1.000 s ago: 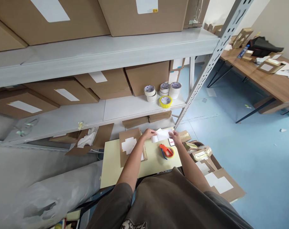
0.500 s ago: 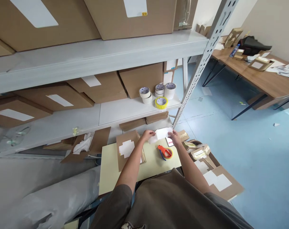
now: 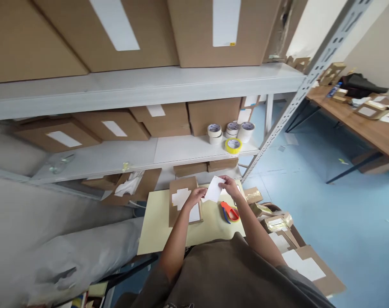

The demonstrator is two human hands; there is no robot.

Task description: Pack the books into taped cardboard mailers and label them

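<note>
White paper sheet (image 3: 214,189) is up off the tabletop (image 3: 155,226), held tilted between both hands just up and left of the orange tape dispenser (image 3: 230,212). From my remote seat I read the left hand (image 3: 196,196) as closed, its fingers pinching the lower left edge of the white paper sheet. The right hand (image 3: 230,186) is closed too, thumb and fingers gripping the upper right edge.

The dispenser lies flat on the pale yellow tabletop, just below the right hand and apart from it. Left of the dispenser, a flattened cardboard box blank (image 3: 181,194) lies on the tabletop with a white cross-shaped patch on it; the left wrist passes over its right side.

Further left of the dispenser and beyond the tabletop, an open carton (image 3: 139,186) sits under the shelf with crumpled white wrapping (image 3: 127,187) in it. Above the dispenser, on the white shelf (image 3: 181,149), stand several white tape rolls (image 3: 233,129) and one yellow tape roll (image 3: 233,145), with closed, labelled cartons (image 3: 168,117) beside them. Right of the dispenser, on the blue floor, I see a heap of small gold-lined boxes (image 3: 271,218) and flat cardboard pieces (image 3: 306,267); I cannot tell what those boxes hold.
</note>
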